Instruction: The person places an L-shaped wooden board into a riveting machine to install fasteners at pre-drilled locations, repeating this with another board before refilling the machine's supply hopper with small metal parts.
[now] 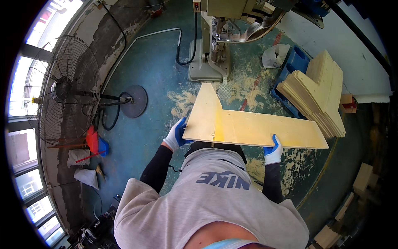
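Observation:
An L-shaped plywood panel point(265, 126) lies across in front of my waist, held between both hands. Its short arm points away from me, toward the base of a machine. My left hand point(177, 133), in a white and blue glove, grips the panel's left end near the corner. With the thumb over the top face, my right hand point(273, 151), gloved alike, holds the near edge of the long arm; its other fingers are hidden underneath. A small notch and a few holes show in the panel's pale surface.
The green-grey machine point(207, 62) stands ahead, with sawdust on the floor around it. To the right, a stack of similar plywood panels point(315, 91) leans over a blue crate point(296, 60). A large floor fan point(62, 89) stands left, by the windows. Wood pieces point(363, 178) lie at the far right.

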Demonstrator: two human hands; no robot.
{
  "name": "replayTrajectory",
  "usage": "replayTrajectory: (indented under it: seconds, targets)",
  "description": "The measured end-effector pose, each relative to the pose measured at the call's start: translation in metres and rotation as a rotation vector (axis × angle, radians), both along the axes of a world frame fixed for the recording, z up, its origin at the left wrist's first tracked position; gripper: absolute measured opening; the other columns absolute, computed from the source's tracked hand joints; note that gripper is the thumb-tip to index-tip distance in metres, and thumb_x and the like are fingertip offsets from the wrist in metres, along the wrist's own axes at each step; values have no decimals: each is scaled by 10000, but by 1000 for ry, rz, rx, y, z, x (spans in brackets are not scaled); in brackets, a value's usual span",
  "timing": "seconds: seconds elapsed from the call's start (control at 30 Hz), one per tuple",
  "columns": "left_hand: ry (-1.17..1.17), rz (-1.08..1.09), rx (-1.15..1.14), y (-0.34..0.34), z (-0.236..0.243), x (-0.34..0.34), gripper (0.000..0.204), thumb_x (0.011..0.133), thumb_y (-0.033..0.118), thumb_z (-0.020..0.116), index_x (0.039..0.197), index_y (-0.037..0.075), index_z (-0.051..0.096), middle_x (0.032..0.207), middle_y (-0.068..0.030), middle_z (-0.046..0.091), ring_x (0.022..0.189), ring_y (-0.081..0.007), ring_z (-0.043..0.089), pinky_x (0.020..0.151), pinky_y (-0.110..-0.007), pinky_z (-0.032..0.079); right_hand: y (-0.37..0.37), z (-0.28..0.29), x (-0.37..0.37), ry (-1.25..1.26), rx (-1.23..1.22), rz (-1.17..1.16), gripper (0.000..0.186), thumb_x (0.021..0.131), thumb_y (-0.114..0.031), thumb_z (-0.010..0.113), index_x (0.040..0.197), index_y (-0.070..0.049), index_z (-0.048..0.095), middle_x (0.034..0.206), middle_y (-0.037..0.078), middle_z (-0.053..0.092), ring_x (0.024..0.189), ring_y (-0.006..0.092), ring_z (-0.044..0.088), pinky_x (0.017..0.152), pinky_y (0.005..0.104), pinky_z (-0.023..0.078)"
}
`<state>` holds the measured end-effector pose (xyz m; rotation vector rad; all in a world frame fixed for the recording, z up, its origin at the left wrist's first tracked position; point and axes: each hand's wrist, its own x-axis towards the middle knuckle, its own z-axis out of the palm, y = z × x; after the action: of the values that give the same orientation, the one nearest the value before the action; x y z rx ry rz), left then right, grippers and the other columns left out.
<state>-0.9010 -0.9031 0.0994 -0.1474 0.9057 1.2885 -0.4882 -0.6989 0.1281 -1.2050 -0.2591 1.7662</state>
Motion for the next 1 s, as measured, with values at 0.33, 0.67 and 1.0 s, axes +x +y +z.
replayTrajectory:
  seconds: [0.33,0.67,1.0]
  targets:
    - [909,-139,-70,39,45,4,402,1057,314,524,1028,-65,653,908,-63,696,796,-141,607,745,-314,507,3,76,-10,-40,231,-61,343,1020,-198,605,1303,-6,590,1249,104,660,1142,240,654,947,411,569]
    - [1063,37,-210,-24,65,50,555,1051,308,545,1434,-79,435,1193,-144,666,1062,-154,630,961,-307,489,-45,29,42,76,166,121,395,1051,-189,555,1414,-40,511,1371,103,601,1235,235,605,1016,415,531]
    - [1469,77,-55,-21,133,100,586,1026,164,548,1543,-4,328,1424,-288,544,1286,-343,593,1025,-361,468,-78,66,102,119,252,136,510,1084,-359,461,1499,-65,419,1470,118,529,1311,307,548,1084,489,469]
